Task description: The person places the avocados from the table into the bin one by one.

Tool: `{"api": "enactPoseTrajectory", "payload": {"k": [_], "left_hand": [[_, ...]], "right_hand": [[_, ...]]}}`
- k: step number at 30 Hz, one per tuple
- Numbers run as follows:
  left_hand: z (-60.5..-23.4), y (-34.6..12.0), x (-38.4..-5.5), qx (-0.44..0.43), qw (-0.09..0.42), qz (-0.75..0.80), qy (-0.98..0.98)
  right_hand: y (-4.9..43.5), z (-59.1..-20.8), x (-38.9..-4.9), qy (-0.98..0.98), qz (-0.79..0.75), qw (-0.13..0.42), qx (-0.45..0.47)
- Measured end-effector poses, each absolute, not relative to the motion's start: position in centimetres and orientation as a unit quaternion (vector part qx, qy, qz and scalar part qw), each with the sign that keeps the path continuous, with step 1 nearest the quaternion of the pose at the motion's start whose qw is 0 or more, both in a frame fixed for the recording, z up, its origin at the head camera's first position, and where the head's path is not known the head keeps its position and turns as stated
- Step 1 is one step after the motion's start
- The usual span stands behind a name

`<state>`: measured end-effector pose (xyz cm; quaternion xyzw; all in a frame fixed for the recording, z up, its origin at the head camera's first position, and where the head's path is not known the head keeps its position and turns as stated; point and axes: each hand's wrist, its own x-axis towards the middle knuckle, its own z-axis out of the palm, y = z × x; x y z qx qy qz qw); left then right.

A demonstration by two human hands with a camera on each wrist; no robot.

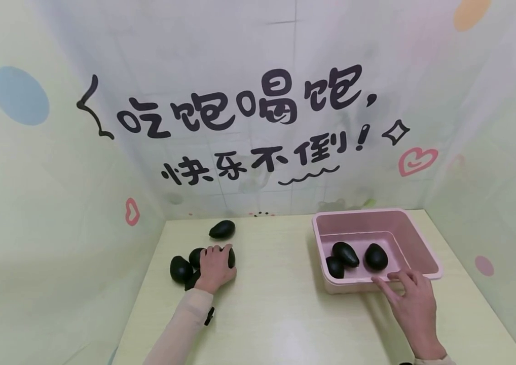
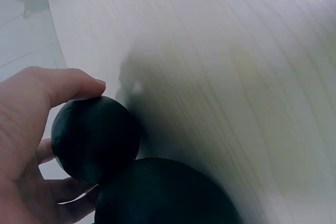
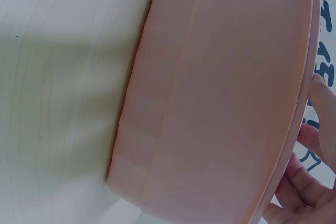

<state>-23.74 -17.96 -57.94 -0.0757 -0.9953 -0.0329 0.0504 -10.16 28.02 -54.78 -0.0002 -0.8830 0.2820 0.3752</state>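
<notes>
At the left of the table, my left hand [image 1: 214, 268] grips a dark, almost black avocado [image 2: 94, 139], the thumb along one side and the fingers behind it. A second avocado [image 2: 163, 195] lies right against it in the left wrist view. Others of the group show around the hand: one avocado [image 1: 180, 269] to its left and one [image 1: 222, 229] farther back. My right hand [image 1: 415, 304] holds the front rim of a pink plastic bin [image 1: 354, 288], fingers curled at the edge. Inside the bin lie three visible avocados, including one [image 1: 376, 257] near the middle.
The pale wood-grain table [image 1: 281, 304] stands against a printed backdrop [image 1: 249, 45] with large dark lettering. Light fabric walls rise along its left and right sides. The bin stands at the table's back right, its walls raised around the fruit.
</notes>
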Motion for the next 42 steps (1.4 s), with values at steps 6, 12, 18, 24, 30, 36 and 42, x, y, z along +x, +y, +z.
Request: {"api": "enactPoseTrajectory", "payload": {"k": [6, 12, 18, 24, 30, 36, 42], "left_hand": [[-58.0, -17.9, -23.8, -0.081, 0.052, -0.035, -0.995], [-57.7, -17.8, -23.9, -0.082, 0.045, -0.046, -0.995], [-57.4, -17.6, -24.0, -0.087, 0.05, -0.057, -0.993], [-57.3, -17.4, -24.0, -0.094, 0.057, -0.061, -0.992], [-57.0, -17.0, -24.1, -0.097, 0.059, -0.066, -0.991], [-56.7, -16.8, -24.0, -0.102, 0.06, -0.069, -0.991], [-56.4, -16.6, -24.0, -0.108, 0.061, -0.072, -0.99]], "right_hand": [[28.1, -54.9, -10.1, -0.881, 0.285, 0.377, 0.0], [28.1, -55.0, -10.1, -0.88, 0.286, 0.38, -0.001], [28.1, -55.0, -9.9, -0.881, 0.288, 0.376, -0.003], [28.1, -55.0, -9.9, -0.882, 0.287, 0.373, -0.005], [28.1, -55.0, -10.0, -0.883, 0.284, 0.375, -0.002], [28.1, -54.9, -10.0, -0.884, 0.282, 0.373, -0.002], [28.1, -54.9, -10.1, -0.883, 0.282, 0.376, 0.001]]}}
